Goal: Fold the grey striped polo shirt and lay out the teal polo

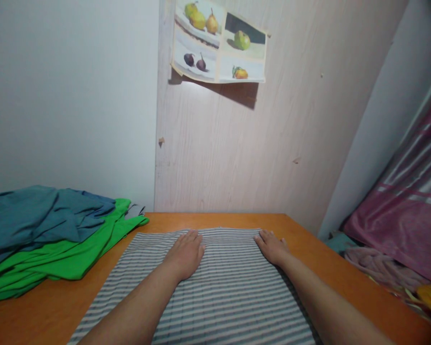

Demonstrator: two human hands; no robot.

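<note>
A grey-and-white striped cloth (222, 287) lies spread out on the orange table (215, 220), its near end running out of view at the bottom. My left hand (187, 254) rests palm down on the cloth, left of its middle and close to the far edge, fingers stretched forward. Flat on the far right corner of the cloth is my right hand (273, 247), its fingers extended and touching the edge. Neither hand grips anything. The cloth looks mostly smooth, with faint creases on its left side.
Left on the table, a blue-grey garment (46, 215) lies heaped over a bright green one (75, 258). Behind stands a pale wood panel with a sheet of fruit paintings (219, 43). Beyond the table's right edge are a pink curtain (398, 225) and a bundled mauve cloth (380, 268).
</note>
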